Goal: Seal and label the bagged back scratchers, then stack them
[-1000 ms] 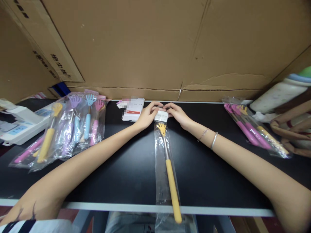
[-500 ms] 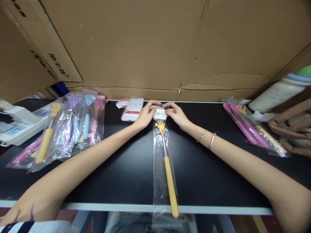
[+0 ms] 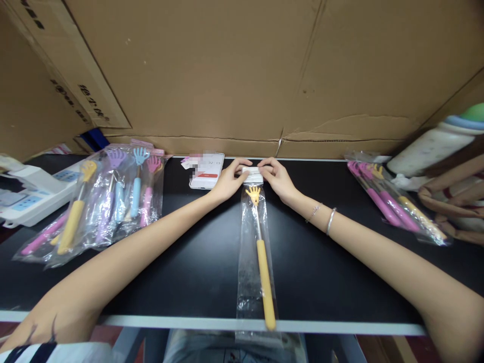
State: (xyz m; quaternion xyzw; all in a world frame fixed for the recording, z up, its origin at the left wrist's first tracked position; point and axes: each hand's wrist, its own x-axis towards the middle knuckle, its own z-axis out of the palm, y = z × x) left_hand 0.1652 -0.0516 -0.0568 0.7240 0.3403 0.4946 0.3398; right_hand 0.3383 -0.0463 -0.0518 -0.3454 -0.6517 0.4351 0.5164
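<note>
A back scratcher (image 3: 266, 282) with a yellow handle, metal shaft and yellow hand-shaped head lies inside a clear plastic bag (image 3: 247, 272). The bag's lower end hangs over the table's front edge. At its top is a white label (image 3: 252, 175) with small print I cannot read. My left hand (image 3: 230, 180) pinches the label end from the left, thumb on its near face. From the right, my right hand (image 3: 278, 180) grips the same end, fingers curled around it. The fingertips behind the label are partly hidden.
Several bagged back scratchers (image 3: 113, 196) lie at left beside a white power strip (image 3: 41, 186). A phone (image 3: 206, 171) rests left of my hands. More bagged scratchers (image 3: 395, 199), a bottle (image 3: 431, 146) and a brown bag (image 3: 454, 191) are at right. Cardboard (image 3: 227, 70) walls the back.
The bagged scratcher has shifted slightly away from me, its handle end now nearer the table edge. The label lies flatter and shows more, and my fingertips have moved a little apart.
</note>
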